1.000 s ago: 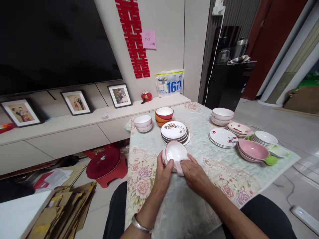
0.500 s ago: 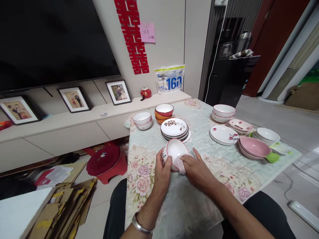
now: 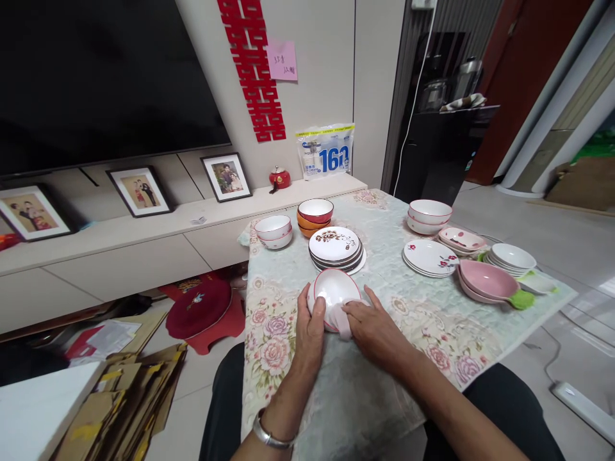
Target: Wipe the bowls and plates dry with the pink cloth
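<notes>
A white bowl (image 3: 336, 286) with a red rim is tilted above the near middle of the table. My left hand (image 3: 311, 326) grips it from the left, thumb over the rim. In my right hand (image 3: 372, 323) is a pale pink cloth (image 3: 342, 320), pressed against the bowl's near right rim. Just behind the bowl stands a stack of plates (image 3: 335, 244), the top one with a brown flower pattern. Two white bowls (image 3: 273, 230) stand to the left of it, and a stack of red and orange bowls (image 3: 314, 214) behind it.
On the table's right are flowered plates (image 3: 429, 257), white bowls (image 3: 429, 214), spotted dishes (image 3: 461, 239), pink leaf-shaped dishes (image 3: 487, 280) and small white bowls (image 3: 512, 257). A flowered cloth (image 3: 278, 326) covers the table. Behind is a ledge with frames and a plastic bag (image 3: 327, 153).
The bowl has turned slightly in my left hand, and its printed side is less visible. My right hand has shifted a little left with the cloth.
</notes>
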`<state>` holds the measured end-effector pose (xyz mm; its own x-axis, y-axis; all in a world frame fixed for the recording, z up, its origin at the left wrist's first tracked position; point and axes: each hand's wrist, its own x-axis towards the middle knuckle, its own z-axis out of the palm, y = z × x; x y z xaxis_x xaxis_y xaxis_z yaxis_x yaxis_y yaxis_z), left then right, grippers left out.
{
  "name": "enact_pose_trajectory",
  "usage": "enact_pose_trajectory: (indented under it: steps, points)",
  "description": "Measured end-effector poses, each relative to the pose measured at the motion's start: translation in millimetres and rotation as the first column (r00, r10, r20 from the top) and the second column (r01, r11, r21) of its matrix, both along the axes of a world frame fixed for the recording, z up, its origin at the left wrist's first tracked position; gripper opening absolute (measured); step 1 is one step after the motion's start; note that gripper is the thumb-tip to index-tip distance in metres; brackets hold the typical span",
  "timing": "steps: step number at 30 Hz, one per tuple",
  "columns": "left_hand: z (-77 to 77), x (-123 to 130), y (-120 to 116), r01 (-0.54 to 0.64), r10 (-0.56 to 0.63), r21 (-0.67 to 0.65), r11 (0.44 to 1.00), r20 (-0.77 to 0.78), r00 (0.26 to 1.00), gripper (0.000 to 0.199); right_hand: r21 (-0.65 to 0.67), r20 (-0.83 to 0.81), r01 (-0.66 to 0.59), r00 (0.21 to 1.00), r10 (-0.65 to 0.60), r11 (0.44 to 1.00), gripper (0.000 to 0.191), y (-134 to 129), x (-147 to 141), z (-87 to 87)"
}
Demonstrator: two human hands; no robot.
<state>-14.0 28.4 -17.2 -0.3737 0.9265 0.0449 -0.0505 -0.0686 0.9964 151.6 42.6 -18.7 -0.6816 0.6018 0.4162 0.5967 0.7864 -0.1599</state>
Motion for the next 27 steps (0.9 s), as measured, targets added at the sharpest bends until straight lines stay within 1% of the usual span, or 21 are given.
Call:
enact_pose_trajectory:
  steps: [2, 4, 6, 7, 9, 11, 14, 16, 18, 20, 22, 24, 26, 27]
  points:
    - [1.3, 4.4, -3.4, 0.021, -0.021, -0.037, 0.999, 0.003, 1.0, 0.072, -0.027, -0.046, 0.001, 0.999, -0.002, 1.0, 0.024, -2.0, -3.4, -2.9]
    - [2.8, 7.9, -6.6, 0.074, -0.075, -0.045, 0.996, -0.007, 0.997, 0.078, -0.118, -0.099, 0.038, 0.994, -0.049, 0.992, 0.019, -6.2, -11.3, -4.1]
    - [3.3, 8.4, -7.6, 0.094, -0.096, -0.037, 0.995, -0.041, 0.995, 0.073, -0.212, -0.116, 0.073, 0.988, -0.1, 0.974, 0.015, -10.1, -18.7, -2.8]
    - [3.1, 7.3, -7.0, 0.084, -0.087, -0.046, 0.995, -0.048, 0.995, 0.069, -0.238, -0.101, 0.073, 0.99, -0.099, 0.968, 0.014, -11.1, -20.7, -1.4]
    - [2.1, 3.1, -4.2, 0.057, -0.06, -0.061, 0.996, -0.046, 0.997, 0.062, -0.237, -0.027, 0.028, 0.999, -0.035, 0.971, 0.017, -10.6, -19.5, 1.6]
    - [1.2, -1.9, -0.9, 0.043, -0.045, -0.044, 0.998, -0.042, 0.998, 0.059, -0.187, 0.047, -0.004, 0.999, 0.013, 0.982, 0.024, -7.2, -12.3, 3.7]
    - [2.0, -5.2, 0.9, 0.044, -0.045, -0.012, 0.999, -0.078, 0.996, 0.057, -0.089, 0.063, 0.018, 0.998, -0.013, 0.996, 0.028, -1.8, -0.6, 3.4]
    - [3.8, -3.2, -0.7, 0.027, -0.033, -0.051, 0.998, -0.115, 0.993, 0.06, -0.068, 0.052, 0.018, 0.999, -0.015, 0.998, 0.028, -1.6, 0.4, 1.8]
    - [5.3, 0.6, -3.6, 0.01, -0.024, -0.101, 0.995, -0.144, 0.989, 0.069, -0.129, 0.056, 0.033, 0.998, -0.026, 0.991, 0.024, -4.8, -5.6, 0.7]
    - [5.6, 3.4, -5.8, 0.019, -0.034, -0.106, 0.994, -0.148, 0.988, 0.076, -0.234, 0.07, 0.09, 0.995, -0.076, 0.968, 0.019, -9.4, -14.9, 1.3]
    - [4.8, 3.1, -6.2, 0.034, -0.046, -0.088, 0.996, -0.131, 0.99, 0.074, -0.309, 0.081, 0.118, 0.992, -0.098, 0.944, 0.017, -12.6, -21.7, 3.8]
    - [3.3, -0.4, -4.5, 0.04, -0.048, -0.075, 0.996, -0.099, 0.994, 0.067, -0.315, 0.083, 0.055, 0.996, -0.03, 0.948, 0.018, -12.7, -22.1, 6.8]
    - [1.7, -5.1, -1.8, 0.055, -0.058, -0.052, 0.997, -0.068, 0.996, 0.061, -0.258, 0.094, -0.025, 0.994, 0.051, 0.966, 0.022, -10.0, -16.2, 8.3]
    - [1.0, -7.1, -0.5, 0.065, -0.067, -0.033, 0.997, -0.058, 0.996, 0.059, -0.216, 0.106, -0.04, 0.992, 0.064, 0.976, 0.025, -8.2, -12.1, 8.1]
